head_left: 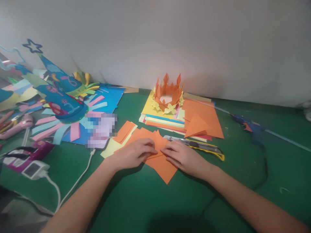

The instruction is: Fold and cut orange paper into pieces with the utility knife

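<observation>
Orange paper (166,173) lies on the green table in front of me, with a folded edge across it and a corner pointing toward me. My left hand (136,152) grips it from the left, fingertips pressed down near the fold. On the right side, my right hand (184,158) has its thumb and fingers closed on the same fold. Other orange sheets (141,132) show beneath and behind my left hand. A yellow utility knife (206,147) lies just beyond my right hand. Part of the paper is hidden under my fingers.
An orange paper crown (167,94) stands on a stack of coloured paper (162,120). Orange sheets (206,116) lie beside it. At right is a blue glue gun (250,126). Decorated blue cone hats (60,94), a phone (103,131) and a purple power strip (36,153) with cords are left.
</observation>
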Action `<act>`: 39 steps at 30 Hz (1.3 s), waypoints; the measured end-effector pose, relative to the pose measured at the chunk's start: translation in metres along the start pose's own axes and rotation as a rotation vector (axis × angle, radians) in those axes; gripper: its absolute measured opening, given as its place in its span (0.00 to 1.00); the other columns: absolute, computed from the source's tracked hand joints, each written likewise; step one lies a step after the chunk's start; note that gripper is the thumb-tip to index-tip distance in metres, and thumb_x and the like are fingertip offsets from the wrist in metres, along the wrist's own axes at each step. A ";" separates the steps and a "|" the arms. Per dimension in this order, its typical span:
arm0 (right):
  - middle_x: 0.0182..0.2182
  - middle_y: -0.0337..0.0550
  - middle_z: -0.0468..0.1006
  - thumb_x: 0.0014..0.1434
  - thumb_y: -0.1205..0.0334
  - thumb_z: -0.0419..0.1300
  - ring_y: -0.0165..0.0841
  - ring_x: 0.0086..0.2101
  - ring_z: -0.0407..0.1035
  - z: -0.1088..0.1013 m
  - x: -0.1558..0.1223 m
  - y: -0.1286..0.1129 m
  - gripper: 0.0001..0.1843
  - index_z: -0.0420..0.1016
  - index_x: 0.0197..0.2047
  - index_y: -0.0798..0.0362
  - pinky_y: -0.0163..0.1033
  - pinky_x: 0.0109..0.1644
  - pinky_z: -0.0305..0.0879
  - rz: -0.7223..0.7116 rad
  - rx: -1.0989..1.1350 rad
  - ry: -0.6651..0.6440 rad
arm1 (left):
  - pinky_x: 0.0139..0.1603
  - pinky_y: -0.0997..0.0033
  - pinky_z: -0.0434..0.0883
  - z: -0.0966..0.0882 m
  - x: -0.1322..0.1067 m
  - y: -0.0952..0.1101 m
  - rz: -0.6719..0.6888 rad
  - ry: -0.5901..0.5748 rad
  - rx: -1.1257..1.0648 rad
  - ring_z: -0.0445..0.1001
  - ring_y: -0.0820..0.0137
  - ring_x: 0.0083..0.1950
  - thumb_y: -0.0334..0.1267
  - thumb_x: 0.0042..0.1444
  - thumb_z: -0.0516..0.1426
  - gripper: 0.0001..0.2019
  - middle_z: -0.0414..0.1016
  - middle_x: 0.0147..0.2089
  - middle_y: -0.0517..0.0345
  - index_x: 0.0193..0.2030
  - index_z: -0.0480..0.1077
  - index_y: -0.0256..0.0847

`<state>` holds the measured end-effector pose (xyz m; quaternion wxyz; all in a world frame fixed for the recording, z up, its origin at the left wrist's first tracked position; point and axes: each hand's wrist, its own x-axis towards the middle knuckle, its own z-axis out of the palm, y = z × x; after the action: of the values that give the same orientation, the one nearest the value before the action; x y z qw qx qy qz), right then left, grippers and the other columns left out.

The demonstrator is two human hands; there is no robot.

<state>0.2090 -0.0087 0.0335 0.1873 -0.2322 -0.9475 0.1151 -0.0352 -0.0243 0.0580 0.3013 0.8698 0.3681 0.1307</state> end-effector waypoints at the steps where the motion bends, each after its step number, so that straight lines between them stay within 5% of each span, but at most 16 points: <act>1: 0.37 0.51 0.73 0.66 0.64 0.48 0.38 0.40 0.66 0.000 0.000 0.000 0.14 0.72 0.47 0.56 0.46 0.44 0.67 0.004 -0.003 -0.011 | 0.51 0.68 0.68 0.000 0.000 0.000 0.000 -0.002 -0.001 0.70 0.67 0.50 0.31 0.63 0.48 0.14 0.70 0.50 0.50 0.48 0.72 0.42; 8: 0.39 0.51 0.74 0.66 0.66 0.48 0.37 0.40 0.67 0.001 0.001 0.000 0.14 0.72 0.47 0.56 0.45 0.44 0.68 -0.031 -0.006 0.010 | 0.60 0.58 0.63 0.003 -0.001 -0.003 -0.034 -0.036 0.024 0.61 0.63 0.62 0.31 0.62 0.49 0.19 0.60 0.65 0.54 0.58 0.64 0.47; 25: 0.41 0.52 0.77 0.66 0.68 0.49 0.39 0.42 0.69 0.003 0.000 -0.001 0.14 0.73 0.47 0.60 0.46 0.45 0.70 -0.106 -0.102 0.049 | 0.58 0.60 0.60 0.000 0.001 -0.006 -0.018 -0.050 0.018 0.60 0.64 0.58 0.32 0.62 0.50 0.20 0.62 0.65 0.57 0.61 0.61 0.48; 39: 0.40 0.51 0.75 0.66 0.63 0.49 0.39 0.42 0.67 0.002 0.002 -0.008 0.15 0.69 0.53 0.57 0.47 0.46 0.64 -0.100 -0.130 -0.092 | 0.60 0.62 0.58 0.001 0.002 -0.012 -0.022 -0.064 0.016 0.59 0.65 0.59 0.32 0.62 0.51 0.22 0.61 0.65 0.60 0.62 0.60 0.50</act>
<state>0.2033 -0.0147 0.0342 0.1337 -0.1910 -0.9709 0.0545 -0.0400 -0.0169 0.0503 0.3075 0.8719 0.3687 0.0965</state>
